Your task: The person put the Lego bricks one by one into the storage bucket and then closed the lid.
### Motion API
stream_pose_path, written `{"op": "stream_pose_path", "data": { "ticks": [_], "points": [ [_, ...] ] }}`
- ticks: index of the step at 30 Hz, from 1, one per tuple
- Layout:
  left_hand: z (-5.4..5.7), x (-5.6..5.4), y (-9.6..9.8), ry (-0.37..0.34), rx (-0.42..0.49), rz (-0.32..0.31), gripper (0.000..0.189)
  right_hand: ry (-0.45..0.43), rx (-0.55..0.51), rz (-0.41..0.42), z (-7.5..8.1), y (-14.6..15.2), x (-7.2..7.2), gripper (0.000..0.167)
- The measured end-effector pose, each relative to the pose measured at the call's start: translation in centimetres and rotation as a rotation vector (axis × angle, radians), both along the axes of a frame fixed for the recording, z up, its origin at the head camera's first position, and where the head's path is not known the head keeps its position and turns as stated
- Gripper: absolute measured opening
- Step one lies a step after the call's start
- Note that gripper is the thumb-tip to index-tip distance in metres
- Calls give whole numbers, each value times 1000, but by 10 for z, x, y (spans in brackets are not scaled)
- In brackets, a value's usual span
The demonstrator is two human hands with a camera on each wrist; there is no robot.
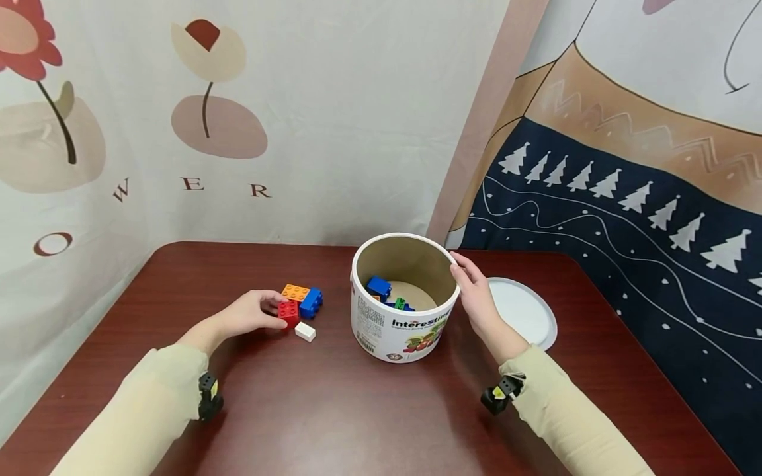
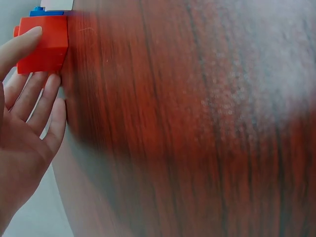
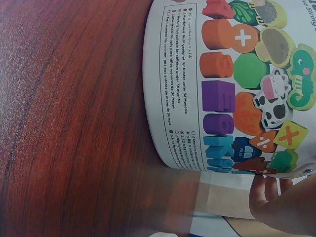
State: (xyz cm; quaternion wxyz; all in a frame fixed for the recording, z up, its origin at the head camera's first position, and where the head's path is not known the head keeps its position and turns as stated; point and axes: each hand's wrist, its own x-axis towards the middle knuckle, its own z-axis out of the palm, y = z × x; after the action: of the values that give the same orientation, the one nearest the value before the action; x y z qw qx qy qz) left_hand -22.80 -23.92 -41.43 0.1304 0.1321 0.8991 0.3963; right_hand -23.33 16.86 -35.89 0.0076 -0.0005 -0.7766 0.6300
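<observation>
My left hand [image 1: 250, 313] pinches a red toy brick [image 1: 288, 314] on the left part of the table. In the left wrist view the thumb lies on one side of the brick and the fingers on the opposite side. Close beside it are an orange brick [image 1: 295, 292], a blue brick [image 1: 312, 303] and a small white brick [image 1: 305, 332]. My right hand [image 1: 479, 297] grips the rim of a round white printed bucket [image 1: 378, 327] on its right side. Inside the bucket lie a blue brick [image 1: 378, 287] and a small green piece [image 1: 400, 303], among others.
Right of the bucket, partly behind my right wrist, a round white lid [image 1: 526, 314] lies flat on the dark red wooden table [image 1: 333, 410]. Printed cloths hang behind the table [image 1: 351, 132] and along its right side [image 1: 601, 264].
</observation>
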Motion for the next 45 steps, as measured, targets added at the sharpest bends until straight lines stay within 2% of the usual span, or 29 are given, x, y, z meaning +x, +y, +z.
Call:
{"op": "stream_pose_path", "data": {
  "ticks": [6,11,19,27,34,45],
  "points": [
    [2,3,-2,-5,11,2,47,-1,-1,5,-1,-1,1,43],
    [9,3,-6,7,32,9,46,0,-2,5,-1,-1,1,43],
    [31,4,-11,42,48,27,46,3,-4,-2,-2,1,-1,43],
    [58,0,-15,110,32,45,43,8,-3,-3,-1,0,0,42],
    [79,-2,-5,129,16,35,40,9,-5,2,-2,1,0,42],
    [105,-3,16,132,40,-10,38,3,4,-2,-3,1,1,44]
  ]
}}
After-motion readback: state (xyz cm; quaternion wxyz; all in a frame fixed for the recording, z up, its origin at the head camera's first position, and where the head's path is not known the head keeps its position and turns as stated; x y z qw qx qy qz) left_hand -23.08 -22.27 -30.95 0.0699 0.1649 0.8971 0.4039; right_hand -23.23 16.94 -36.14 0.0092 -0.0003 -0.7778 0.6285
